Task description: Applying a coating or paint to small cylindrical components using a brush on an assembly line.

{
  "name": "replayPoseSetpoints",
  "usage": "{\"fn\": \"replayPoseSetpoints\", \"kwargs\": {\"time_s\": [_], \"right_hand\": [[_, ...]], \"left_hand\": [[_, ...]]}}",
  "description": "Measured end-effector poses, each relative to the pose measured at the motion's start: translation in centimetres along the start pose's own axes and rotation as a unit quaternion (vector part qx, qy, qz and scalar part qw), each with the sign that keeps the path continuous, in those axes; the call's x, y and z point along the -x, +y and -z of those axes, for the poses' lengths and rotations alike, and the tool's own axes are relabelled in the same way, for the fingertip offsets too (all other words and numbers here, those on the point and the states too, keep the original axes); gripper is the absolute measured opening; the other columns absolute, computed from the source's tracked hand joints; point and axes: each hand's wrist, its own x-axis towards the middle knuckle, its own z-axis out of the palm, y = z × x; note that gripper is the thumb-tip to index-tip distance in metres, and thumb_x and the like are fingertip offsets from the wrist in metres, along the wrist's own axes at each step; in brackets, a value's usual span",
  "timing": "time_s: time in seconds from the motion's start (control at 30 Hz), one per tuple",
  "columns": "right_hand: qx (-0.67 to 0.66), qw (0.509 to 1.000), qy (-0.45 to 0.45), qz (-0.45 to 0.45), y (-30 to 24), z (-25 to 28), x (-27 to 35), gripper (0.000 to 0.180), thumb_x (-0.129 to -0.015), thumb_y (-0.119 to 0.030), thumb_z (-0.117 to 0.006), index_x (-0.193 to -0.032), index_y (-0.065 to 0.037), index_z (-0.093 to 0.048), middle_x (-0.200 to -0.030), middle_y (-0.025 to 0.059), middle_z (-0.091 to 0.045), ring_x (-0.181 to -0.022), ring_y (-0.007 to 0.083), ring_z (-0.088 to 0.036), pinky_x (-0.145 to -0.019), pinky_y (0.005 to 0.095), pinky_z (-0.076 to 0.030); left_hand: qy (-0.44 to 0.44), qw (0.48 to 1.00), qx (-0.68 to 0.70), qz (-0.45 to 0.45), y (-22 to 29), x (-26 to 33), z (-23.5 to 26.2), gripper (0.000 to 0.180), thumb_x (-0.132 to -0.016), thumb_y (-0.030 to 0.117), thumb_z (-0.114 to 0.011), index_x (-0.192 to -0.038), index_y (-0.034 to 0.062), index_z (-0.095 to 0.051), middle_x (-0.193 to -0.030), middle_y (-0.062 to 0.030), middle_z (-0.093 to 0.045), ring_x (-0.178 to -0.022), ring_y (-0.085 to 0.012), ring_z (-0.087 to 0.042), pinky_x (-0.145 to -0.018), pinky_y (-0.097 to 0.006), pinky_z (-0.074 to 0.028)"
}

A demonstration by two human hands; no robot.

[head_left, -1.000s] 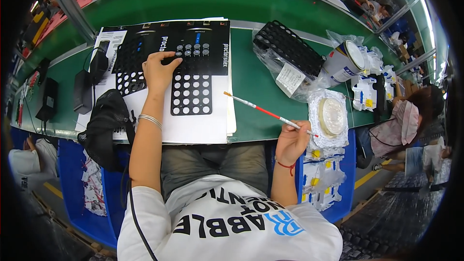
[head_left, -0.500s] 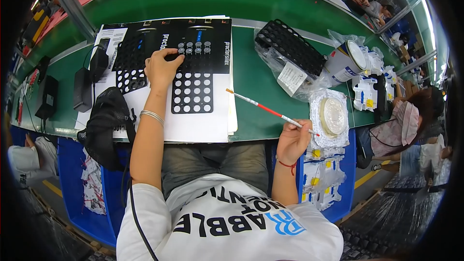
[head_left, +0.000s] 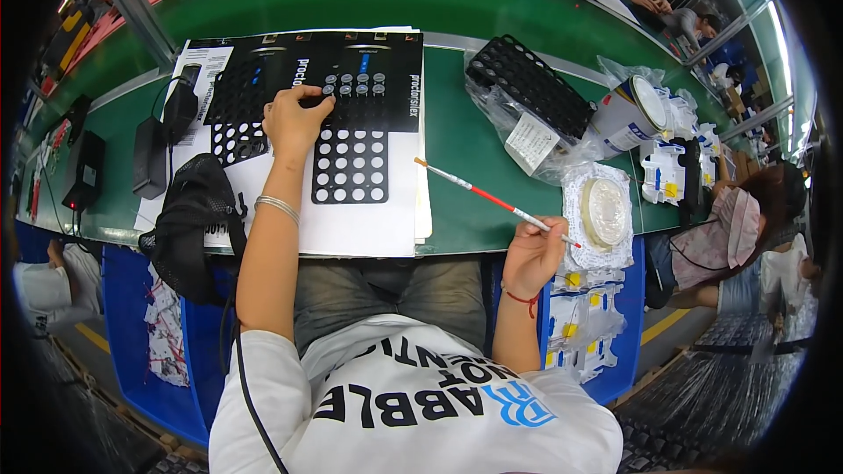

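Note:
My left hand [head_left: 294, 123] reaches over a black tray [head_left: 350, 185] with rows of round holes. Its thumb and index finger come together at the tray's left edge, beside small round clear-topped pieces [head_left: 361, 89] seated in the upper rows. What the fingertips pinch, if anything, is too small to make out. In my right hand [head_left: 532, 254] is a thin paintbrush [head_left: 481, 194] with a red and white handle, its bristles pointing up and left toward the tray. Right of that hand, a round, pale yellowish dish [head_left: 604, 212] rests on a white cloth [head_left: 575, 177].
A second holed tray [head_left: 237, 142] lies left, on printed black-and-white sheets [head_left: 369, 233]. Bagged black trays [head_left: 531, 83] and a tilted metal can [head_left: 625, 118] stand at right. Black adapters [head_left: 149, 158] and a black mesh bag [head_left: 195, 211] occupy the left. Blue bins [head_left: 145, 377] sit below.

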Motion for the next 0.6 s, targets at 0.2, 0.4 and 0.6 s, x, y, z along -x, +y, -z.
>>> {"fn": "replayPoseSetpoints", "kwargs": {"time_s": [0.2, 0.4, 0.6], "right_hand": [[-0.009, 1.0, 0.011, 0.0, 0.0, -0.2, 0.0, 0.014, -0.089, -0.018, -0.047, -0.084, -0.004, -0.049, -0.075, 0.0065, -0.054, -0.069, 0.0131, -0.051, -0.064, 0.0255, -0.039], [-0.013, 1.0, -0.001, -0.016, -0.6, -0.3, 0.1, 0.014, -0.089, -0.018, -0.047, -0.083, -0.005, -0.048, -0.077, 0.0038, -0.053, -0.07, 0.0116, -0.048, -0.065, 0.023, -0.04], [-0.021, 0.999, 0.036, 0.005, -2.9, 0.4, 0.8, 0.016, -0.089, -0.019, -0.044, -0.081, -0.005, -0.045, -0.071, 0.0051, -0.05, -0.067, 0.0126, -0.046, -0.065, 0.0244, -0.039]], "left_hand": [[0.003, 0.999, 0.018, -0.037, -0.9, -0.4, -0.2, 0.031, -0.065, 0.03, -0.07, -0.088, 0.0097, -0.066, -0.095, -0.0082, -0.061, -0.087, -0.0242, -0.056, -0.08, -0.033, -0.043], [0.056, 0.991, 0.057, -0.108, 0.8, 0.8, 0.9, 0.03, -0.064, 0.027, -0.069, -0.086, 0.0071, -0.063, -0.089, -0.0083, -0.059, -0.085, -0.0235, -0.054, -0.08, -0.032, -0.04], [-0.019, 0.949, 0.172, -0.265, 10.6, 5.6, 1.6, 0.019, -0.069, 0.015, -0.065, -0.085, 0.0068, -0.061, -0.084, -0.0068, -0.056, -0.076, -0.0208, -0.054, -0.067, -0.029, -0.045]]}}
